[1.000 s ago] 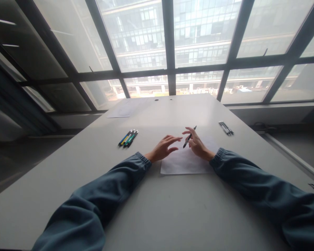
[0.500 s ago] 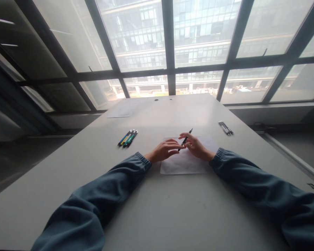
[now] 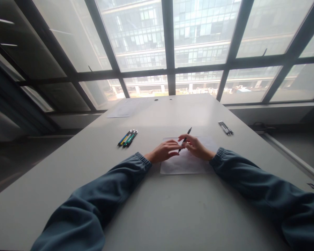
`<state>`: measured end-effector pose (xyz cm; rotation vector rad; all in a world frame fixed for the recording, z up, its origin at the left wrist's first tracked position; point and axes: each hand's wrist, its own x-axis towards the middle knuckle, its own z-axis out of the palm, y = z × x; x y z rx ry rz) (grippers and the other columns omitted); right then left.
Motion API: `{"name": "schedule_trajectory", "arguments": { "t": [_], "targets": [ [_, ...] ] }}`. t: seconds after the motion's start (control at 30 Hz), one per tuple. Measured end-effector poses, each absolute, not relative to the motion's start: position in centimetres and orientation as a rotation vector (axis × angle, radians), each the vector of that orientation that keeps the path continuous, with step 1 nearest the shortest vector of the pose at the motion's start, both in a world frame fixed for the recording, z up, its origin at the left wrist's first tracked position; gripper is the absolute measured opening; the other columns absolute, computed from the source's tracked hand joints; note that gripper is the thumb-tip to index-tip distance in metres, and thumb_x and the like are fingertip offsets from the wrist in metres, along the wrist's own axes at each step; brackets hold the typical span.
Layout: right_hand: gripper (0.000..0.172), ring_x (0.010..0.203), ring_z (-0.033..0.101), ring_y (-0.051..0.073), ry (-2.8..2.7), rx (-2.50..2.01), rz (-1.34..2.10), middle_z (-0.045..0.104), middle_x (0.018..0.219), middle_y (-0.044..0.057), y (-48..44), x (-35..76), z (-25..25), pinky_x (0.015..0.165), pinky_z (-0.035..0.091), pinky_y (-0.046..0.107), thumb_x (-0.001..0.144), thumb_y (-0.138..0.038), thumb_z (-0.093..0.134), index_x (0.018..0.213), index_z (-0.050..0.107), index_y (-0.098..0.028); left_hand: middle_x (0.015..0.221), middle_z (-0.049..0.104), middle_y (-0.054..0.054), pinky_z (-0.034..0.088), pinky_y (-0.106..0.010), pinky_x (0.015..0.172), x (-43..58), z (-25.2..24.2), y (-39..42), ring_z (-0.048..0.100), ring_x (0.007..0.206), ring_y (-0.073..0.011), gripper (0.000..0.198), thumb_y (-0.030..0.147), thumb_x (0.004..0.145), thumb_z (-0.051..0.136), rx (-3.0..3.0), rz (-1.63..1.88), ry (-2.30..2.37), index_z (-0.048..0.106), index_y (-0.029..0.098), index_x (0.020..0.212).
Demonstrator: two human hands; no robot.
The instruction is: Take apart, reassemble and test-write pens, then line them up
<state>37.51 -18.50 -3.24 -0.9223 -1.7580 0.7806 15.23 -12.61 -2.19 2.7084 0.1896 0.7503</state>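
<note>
My right hand holds a black pen tilted up and away, fingers pinched round its barrel. My left hand has its fingertips pinched on the pen's lower tip. Both hands hover over a white sheet of paper that lies flat on the grey table.
Several coloured pens lie grouped at the left of the table. A few dark pens lie at the right. Another sheet of paper lies at the far end near the large windows. The table's right edge runs close by.
My left hand has closed its spread fingers onto the pen's tip. My right hand has lowered a little and moved left with the pen, bringing both hands together.
</note>
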Motion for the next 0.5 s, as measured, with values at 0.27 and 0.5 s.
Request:
{"name": "schedule_trajectory", "arguments": {
  "t": [0.27, 0.5],
  "targets": [
    [0.027, 0.065, 0.052, 0.012, -1.62, -0.834, 0.653, 0.063, 0.084, 0.001, -17.8, 37.6, -4.0, 0.062, 0.046, 0.027, 0.098, -0.033, 0.049, 0.121, 0.057, -0.02, 0.124, 0.069, -0.011, 0.051, -0.041, 0.102, 15.2, -2.1, -12.7, 0.063, 0.115, -0.0228, 0.044, 0.032, 0.098, 0.059, 2.763, 0.816, 0.229, 0.054, 0.023, 0.14],
    [0.06, 0.06, 0.047, 0.013, -1.575, -1.03, 0.468, 0.051, 0.072, -0.006, -17.4, 39.0, -3.2, 0.057, 0.042, 0.026, 0.096, -0.028, 0.048, 0.151, 0.026, -0.023, 0.113, 0.072, -0.007, 0.05, -0.041, 0.102, 15.0, -2.6, -12.6, 0.064, 0.11, -0.0202, 0.041, 0.028, 0.1, 0.052, 2.738, 0.836, 0.378, 0.049, 0.022, 0.141]
  ]
}}
